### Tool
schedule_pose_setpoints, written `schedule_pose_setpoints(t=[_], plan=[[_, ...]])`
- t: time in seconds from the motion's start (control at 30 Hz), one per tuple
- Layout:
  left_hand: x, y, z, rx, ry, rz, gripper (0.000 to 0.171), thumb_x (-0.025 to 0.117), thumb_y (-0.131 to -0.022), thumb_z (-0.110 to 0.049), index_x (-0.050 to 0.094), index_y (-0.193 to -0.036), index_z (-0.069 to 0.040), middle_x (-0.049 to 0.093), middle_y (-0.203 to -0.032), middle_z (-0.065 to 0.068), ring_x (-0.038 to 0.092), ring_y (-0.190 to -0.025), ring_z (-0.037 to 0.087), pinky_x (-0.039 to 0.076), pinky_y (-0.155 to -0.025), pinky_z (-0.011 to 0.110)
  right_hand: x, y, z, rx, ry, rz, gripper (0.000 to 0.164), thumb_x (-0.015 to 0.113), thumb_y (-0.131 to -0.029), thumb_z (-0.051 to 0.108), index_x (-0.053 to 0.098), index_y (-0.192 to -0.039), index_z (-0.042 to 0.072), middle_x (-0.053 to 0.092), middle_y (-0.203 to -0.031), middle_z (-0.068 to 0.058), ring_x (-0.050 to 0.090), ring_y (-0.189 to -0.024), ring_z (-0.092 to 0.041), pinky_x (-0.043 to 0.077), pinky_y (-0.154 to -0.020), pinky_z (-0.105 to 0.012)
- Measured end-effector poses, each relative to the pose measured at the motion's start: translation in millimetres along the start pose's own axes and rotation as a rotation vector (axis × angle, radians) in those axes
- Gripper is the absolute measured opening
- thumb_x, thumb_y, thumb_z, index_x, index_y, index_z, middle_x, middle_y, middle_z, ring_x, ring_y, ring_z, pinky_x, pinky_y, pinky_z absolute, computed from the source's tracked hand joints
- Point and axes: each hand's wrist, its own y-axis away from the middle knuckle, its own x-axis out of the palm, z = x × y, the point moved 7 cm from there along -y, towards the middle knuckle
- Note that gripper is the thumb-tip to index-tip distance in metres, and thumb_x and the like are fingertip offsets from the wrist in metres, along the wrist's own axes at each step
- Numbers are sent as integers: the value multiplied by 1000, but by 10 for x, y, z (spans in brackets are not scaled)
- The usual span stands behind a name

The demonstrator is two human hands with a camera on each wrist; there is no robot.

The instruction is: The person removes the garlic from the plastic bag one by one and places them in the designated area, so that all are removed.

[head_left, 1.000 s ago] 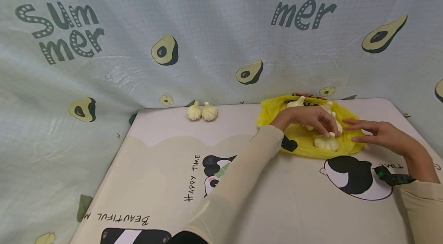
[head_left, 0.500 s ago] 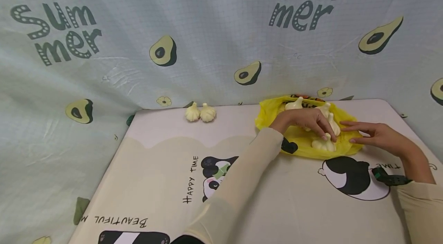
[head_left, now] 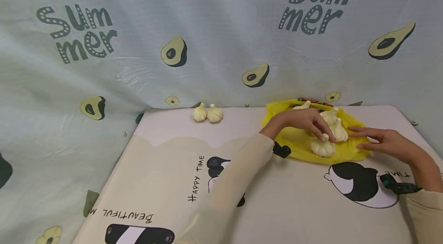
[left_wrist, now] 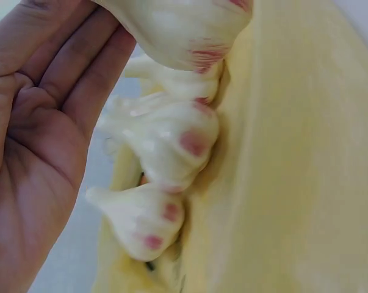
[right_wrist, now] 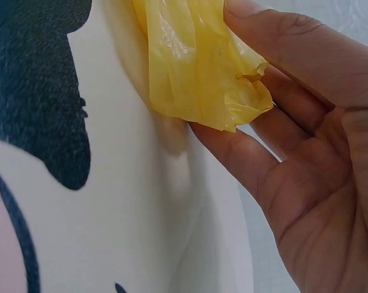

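A pale garlic bulb (head_left: 322, 147) hangs or stands near the front of the yellow plastic bag (head_left: 294, 146); whether it touches the bag is unclear. My left hand (head_left: 309, 121) pinches its stem from above. The same garlic bulb (left_wrist: 184, 27) fills the top of the left wrist view, its pink-streaked base showing. Behind it several more garlic bulbs (left_wrist: 171, 137) lie in the open bag. At the bag's right end my right hand (head_left: 389, 142) holds the edge, and the crumpled yellow plastic (right_wrist: 193, 67) runs between thumb and fingers in the right wrist view.
Two garlic bulbs (head_left: 207, 113) sit side by side at the back left of the table (head_left: 166, 151). A printed curtain (head_left: 214, 36) hangs along the table's far edge. Black wrist straps are on both arms.
My left hand has shifted slightly left relative to the bag with the garlic bulb, showing more of the bulbs behind. The right hand stays at the bag's edge. The head view has turned slightly.
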Motion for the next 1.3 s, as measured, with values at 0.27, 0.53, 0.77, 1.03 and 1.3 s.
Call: schedule_pose_setpoints(t=[0.27,0.53,0.77,1.03,1.3], plan=[[-24,343,-159,19,-34,-34,25,70,-94,0,74,-119,4,76,-115,8,68,-107,4,52,-95,26,19,5,-38,0,13,-14,42,71,-97,31,67,-134,10,34,-123,50,29,-145,-48,43,-99,-63],[-110,549,-204,27,3,-55,25,69,-93,3,72,-118,8,75,-116,13,69,-107,7,53,-97,29,17,-5,-14,0,-44,-3,46,73,-96,31,66,-134,6,34,-119,49,25,-141,-58,33,-99,-77],[-163,637,-170,32,11,-74,25,71,-93,2,73,-117,6,74,-117,15,69,-109,10,53,-97,29,30,-2,-13,23,-43,7,50,72,-96,34,64,-136,4,36,-126,43,25,-140,-60,32,-99,-77],[-186,761,-150,15,6,-94,24,72,-92,1,74,-115,7,75,-115,13,69,-110,11,54,-95,30,34,7,-3,19,-30,1,50,71,-96,34,65,-135,5,35,-123,44,27,-139,-60,34,-99,-76],[-220,909,-146,36,-27,-103,24,73,-92,-3,76,-115,3,76,-113,9,68,-109,11,54,-94,30,47,17,-1,29,22,6,52,72,-96,37,64,-136,5,44,-147,14,31,-137,-61,35,-97,-76]])
